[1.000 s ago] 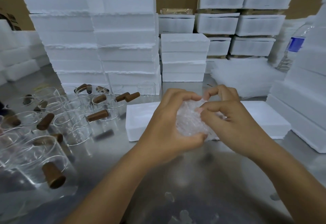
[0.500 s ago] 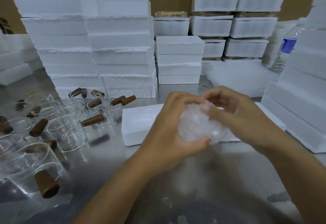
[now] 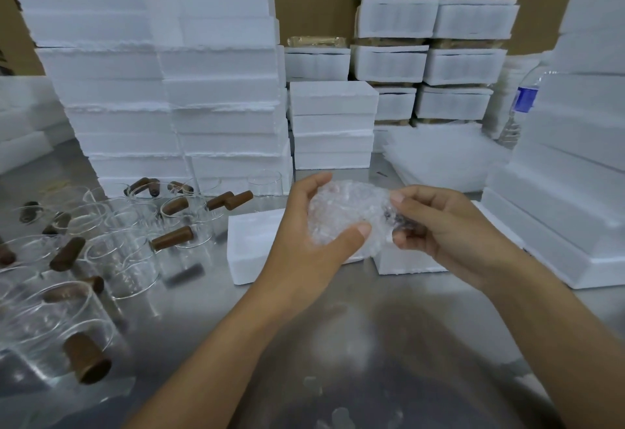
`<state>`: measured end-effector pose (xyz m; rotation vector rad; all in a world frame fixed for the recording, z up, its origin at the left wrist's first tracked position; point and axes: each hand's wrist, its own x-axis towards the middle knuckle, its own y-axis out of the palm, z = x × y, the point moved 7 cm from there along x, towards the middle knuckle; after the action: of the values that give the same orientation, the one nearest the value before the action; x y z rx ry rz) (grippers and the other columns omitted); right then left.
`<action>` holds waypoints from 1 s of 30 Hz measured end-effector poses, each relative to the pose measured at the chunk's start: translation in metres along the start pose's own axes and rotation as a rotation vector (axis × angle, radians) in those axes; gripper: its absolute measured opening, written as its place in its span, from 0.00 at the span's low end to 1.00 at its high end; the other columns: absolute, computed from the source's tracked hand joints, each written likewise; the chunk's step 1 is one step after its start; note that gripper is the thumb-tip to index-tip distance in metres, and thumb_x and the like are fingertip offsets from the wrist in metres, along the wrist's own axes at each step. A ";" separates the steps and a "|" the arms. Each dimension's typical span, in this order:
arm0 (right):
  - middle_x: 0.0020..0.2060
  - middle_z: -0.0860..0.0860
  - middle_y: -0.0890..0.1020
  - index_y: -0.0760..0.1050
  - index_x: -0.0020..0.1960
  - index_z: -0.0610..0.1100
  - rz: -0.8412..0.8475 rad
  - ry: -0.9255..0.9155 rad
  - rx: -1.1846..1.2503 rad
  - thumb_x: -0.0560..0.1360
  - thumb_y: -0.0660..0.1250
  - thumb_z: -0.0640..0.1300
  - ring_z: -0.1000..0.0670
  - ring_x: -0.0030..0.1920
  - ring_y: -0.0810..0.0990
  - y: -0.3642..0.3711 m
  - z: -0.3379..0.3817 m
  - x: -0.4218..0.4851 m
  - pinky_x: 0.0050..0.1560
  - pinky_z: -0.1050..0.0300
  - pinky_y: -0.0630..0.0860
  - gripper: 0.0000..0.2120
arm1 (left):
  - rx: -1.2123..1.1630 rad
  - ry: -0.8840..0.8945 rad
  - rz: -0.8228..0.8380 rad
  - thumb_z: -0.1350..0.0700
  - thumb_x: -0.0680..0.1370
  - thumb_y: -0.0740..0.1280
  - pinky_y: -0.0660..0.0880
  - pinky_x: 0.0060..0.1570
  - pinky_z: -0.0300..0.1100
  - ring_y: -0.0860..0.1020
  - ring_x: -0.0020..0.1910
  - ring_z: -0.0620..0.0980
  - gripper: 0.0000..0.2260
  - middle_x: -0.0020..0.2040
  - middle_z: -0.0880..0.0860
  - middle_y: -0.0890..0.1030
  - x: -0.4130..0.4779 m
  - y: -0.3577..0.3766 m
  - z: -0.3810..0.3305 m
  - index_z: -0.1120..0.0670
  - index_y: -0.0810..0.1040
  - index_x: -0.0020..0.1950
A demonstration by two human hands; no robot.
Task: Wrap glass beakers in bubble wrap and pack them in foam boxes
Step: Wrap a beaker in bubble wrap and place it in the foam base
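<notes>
We record the left hand [image 3: 304, 237] and right hand [image 3: 446, 229], clasped over the clear bubble-wrapped glass beaker [image 3: 345, 212] a second ago, have parted: the left cups it under a pressing thumb, the right pinches the wrap's end, mid-frame above the flat white foam box [image 3: 252, 242] on the steel counter [image 3: 203, 310]. We judge wrapping nearly finished, packing outstanding; that box shows closed, contents unseen.
</notes>
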<state>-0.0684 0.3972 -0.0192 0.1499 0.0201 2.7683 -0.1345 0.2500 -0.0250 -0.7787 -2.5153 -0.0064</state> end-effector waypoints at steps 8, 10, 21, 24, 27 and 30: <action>0.23 0.52 0.78 0.76 0.38 0.41 -0.383 -0.033 0.372 0.75 0.67 0.40 0.57 0.24 0.77 -0.041 0.007 0.000 0.30 0.67 0.76 0.08 | 0.059 -0.055 0.060 0.41 0.67 0.74 0.67 0.60 0.28 0.67 0.62 0.27 0.39 0.62 0.29 0.69 -0.001 0.014 0.013 0.37 0.55 0.70; 0.24 0.52 0.79 0.76 0.39 0.41 -0.505 -0.094 0.451 0.74 0.69 0.41 0.56 0.26 0.78 -0.056 0.010 -0.002 0.32 0.66 0.77 0.07 | 0.337 0.059 0.123 0.42 0.74 0.68 0.58 0.60 0.21 0.61 0.63 0.25 0.31 0.65 0.33 0.66 -0.007 0.026 0.008 0.41 0.57 0.72; 0.30 0.48 0.79 0.77 0.43 0.40 -0.661 -0.090 0.207 0.73 0.71 0.40 0.56 0.24 0.77 -0.075 0.003 -0.004 0.30 0.66 0.76 0.05 | 0.914 0.398 0.306 0.54 0.78 0.64 0.52 0.67 0.37 0.69 0.65 0.52 0.17 0.62 0.52 0.76 -0.019 0.067 -0.001 0.55 0.73 0.67; 0.27 0.49 0.80 0.77 0.39 0.41 -0.619 -0.049 0.046 0.73 0.70 0.38 0.56 0.22 0.77 -0.069 0.000 -0.001 0.28 0.66 0.76 0.06 | 0.928 0.388 0.257 0.59 0.74 0.66 0.62 0.54 0.40 0.77 0.53 0.55 0.12 0.51 0.52 0.81 -0.017 0.061 -0.004 0.56 0.80 0.57; 0.24 0.50 0.80 0.77 0.40 0.41 -0.546 0.013 -0.079 0.73 0.70 0.36 0.55 0.23 0.78 -0.062 -0.007 0.002 0.29 0.65 0.78 0.04 | 0.892 0.345 0.256 0.60 0.73 0.67 0.63 0.50 0.41 0.78 0.49 0.55 0.09 0.47 0.51 0.82 -0.016 0.056 -0.003 0.55 0.81 0.52; 0.28 0.48 0.80 0.78 0.41 0.40 -0.470 0.047 -0.208 0.75 0.68 0.37 0.56 0.23 0.78 -0.057 -0.009 0.004 0.30 0.65 0.79 0.04 | 0.838 0.310 0.264 0.60 0.74 0.68 0.64 0.50 0.37 0.77 0.50 0.52 0.08 0.47 0.50 0.82 -0.017 0.051 -0.002 0.55 0.81 0.52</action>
<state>-0.0527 0.4523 -0.0297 0.0200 -0.1953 2.2868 -0.0947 0.2832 -0.0386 -0.6626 -1.8384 0.8798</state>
